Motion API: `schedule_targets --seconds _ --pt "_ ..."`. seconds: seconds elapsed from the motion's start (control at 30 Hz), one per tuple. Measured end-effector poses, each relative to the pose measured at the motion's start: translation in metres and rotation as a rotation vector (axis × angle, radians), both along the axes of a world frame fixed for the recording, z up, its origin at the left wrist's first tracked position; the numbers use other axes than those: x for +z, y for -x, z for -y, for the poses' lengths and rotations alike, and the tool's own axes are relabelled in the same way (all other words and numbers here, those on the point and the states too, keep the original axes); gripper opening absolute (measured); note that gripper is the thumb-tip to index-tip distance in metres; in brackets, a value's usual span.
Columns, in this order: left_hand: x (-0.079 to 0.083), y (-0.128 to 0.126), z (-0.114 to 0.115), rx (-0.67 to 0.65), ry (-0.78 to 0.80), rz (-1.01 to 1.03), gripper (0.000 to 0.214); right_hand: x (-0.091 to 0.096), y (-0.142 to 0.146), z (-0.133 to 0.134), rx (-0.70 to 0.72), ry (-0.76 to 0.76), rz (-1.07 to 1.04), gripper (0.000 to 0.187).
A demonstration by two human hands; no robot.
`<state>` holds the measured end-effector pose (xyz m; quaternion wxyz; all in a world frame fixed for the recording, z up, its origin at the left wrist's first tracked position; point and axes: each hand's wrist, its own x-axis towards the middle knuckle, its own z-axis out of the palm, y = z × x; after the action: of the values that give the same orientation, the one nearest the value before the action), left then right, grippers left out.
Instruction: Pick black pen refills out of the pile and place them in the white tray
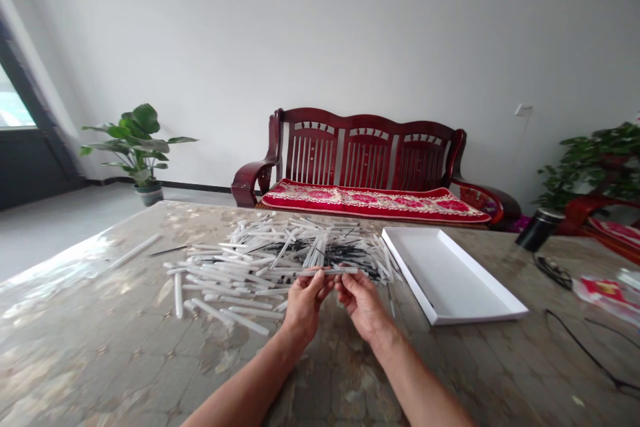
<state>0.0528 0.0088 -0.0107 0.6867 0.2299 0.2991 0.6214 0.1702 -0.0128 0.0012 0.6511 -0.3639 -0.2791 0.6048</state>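
Between my two hands, level in front of the pile, is a slim whitish tube (331,271), like a pen barrel. My left hand (305,301) pinches its left part with thumb and fingers. Closed on its right part is my right hand (362,301). Just beyond them spreads a heap of similar white tubes (225,273), lying in many directions. Thin dark sticks (345,255) are mixed in among the tubes, mostly behind my hands. Whether a dark stick sits inside the held tube, I cannot tell.
A shallow white box (483,313) stands right of the heap. Further right are a black cylinder (540,229), a dark cable (595,353) and a red-and-clear plastic packet (605,292). A lone tube (135,250) lies left. Behind the table (150,373) stands a wooden bench (367,153).
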Motion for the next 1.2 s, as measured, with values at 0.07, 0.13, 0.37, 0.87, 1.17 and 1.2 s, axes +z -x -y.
schedule_targets --seconds 0.07,0.13,0.37,0.87,1.17,1.2 --pt "-0.001 0.000 0.003 -0.059 0.000 -0.003 0.039 -0.003 0.003 0.001 -0.019 -0.002 0.078 0.042" --pt "-0.001 0.001 0.005 -0.088 0.002 -0.027 0.040 -0.003 0.003 0.001 -0.077 0.003 0.164 0.045" --pt "0.003 0.007 0.003 -0.087 0.071 -0.084 0.040 0.028 -0.036 -0.006 -0.273 -0.074 0.272 0.048" --pt "-0.004 0.012 -0.006 0.024 0.081 -0.218 0.027 0.044 -0.203 -0.025 -0.414 0.376 1.493 0.023" --pt "-0.004 0.016 -0.010 0.069 0.034 -0.287 0.036 0.016 -0.197 -0.020 -0.199 0.566 1.786 0.021" --pt "-0.004 0.017 -0.010 0.071 0.033 -0.294 0.036 0.015 -0.197 -0.020 -0.189 0.572 1.804 0.022"
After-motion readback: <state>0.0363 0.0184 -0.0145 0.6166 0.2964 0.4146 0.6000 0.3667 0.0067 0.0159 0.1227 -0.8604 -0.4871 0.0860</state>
